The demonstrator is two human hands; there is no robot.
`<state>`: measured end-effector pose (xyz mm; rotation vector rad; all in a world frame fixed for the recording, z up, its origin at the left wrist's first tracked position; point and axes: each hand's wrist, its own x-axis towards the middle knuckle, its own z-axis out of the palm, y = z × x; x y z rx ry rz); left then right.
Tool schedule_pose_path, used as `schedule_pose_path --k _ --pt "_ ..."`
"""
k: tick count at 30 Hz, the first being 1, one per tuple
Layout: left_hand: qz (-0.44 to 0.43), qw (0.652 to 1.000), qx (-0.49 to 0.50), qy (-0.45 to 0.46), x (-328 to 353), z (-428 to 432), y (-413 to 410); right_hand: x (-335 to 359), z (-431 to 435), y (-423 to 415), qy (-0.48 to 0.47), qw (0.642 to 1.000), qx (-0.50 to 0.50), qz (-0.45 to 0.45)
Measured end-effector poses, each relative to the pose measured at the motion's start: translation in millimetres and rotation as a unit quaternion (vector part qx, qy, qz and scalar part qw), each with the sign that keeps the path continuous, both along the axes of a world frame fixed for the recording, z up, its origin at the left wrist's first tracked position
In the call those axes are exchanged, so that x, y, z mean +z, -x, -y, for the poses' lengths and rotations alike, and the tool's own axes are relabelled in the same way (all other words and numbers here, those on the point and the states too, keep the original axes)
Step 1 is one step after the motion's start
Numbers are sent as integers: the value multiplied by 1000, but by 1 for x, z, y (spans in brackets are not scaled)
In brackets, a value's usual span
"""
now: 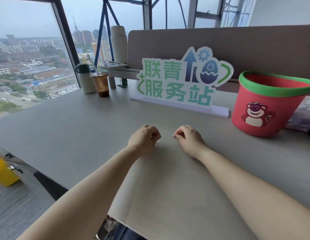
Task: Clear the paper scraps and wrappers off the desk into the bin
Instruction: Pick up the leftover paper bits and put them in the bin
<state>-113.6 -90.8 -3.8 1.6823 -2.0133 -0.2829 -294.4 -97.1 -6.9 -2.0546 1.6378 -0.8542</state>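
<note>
Found only one paper scrap (pixel 158 142): a tiny pale sliver down at the desk (pixel 64 132) surface, well left of the bin (pixel 265 108), poking out from under the left hand's fingertips. Too small to make out more.

Saw the bin standing upright: a pink-red bucket with a green rim and a pink bear printed on its side. Saw only red inner wall through its mouth; could not see the bottom or any contents.

Noted the left hand (pixel 143 138) well left of the bin, knuckles up, fingers curled under, thumb and fingertips pinched together on the sliver. Noted the right hand (pixel 188 138) between the left hand and the bin, apart from both, likewise curled, thumb tip close against forefinger tip; could not tell of anything pinched there.

Just left of the bin, noted a card sign (pixel 182 78) with green Chinese characters, upright on a white base. Far left of the bin, by the window, picked out a clear lidded cup (pixel 100 84) with a little brown drink at the bottom, just beside a white flask (pixel 85 80) with a dark green cap. Same side of the bin but farther back, a tall cream bottle (pixel 118 44) on a small shelf. Behind the bin, a brown divider panel (pixel 237 45).
</note>
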Motion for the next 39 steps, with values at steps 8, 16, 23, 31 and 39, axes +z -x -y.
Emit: schedule_pose_path --k 8,16,23,31,39 --pt "-48 998 -43 27 26 11 20 30 -21 44 38 999 -13 32" --pt "-30 999 5 -15 -10 -7 -17 5 -24 37 14 1000 -20 11" --pt "-44 998 27 -22 -16 -6 -11 -10 -21 21 12 999 -32 -5" --pt "1 998 34 -56 -2 0 -3 -11 -20 20 12 999 -31 -38" --pt "84 994 55 -34 -2 -6 11 -9 -24 22 20 999 -29 -7"
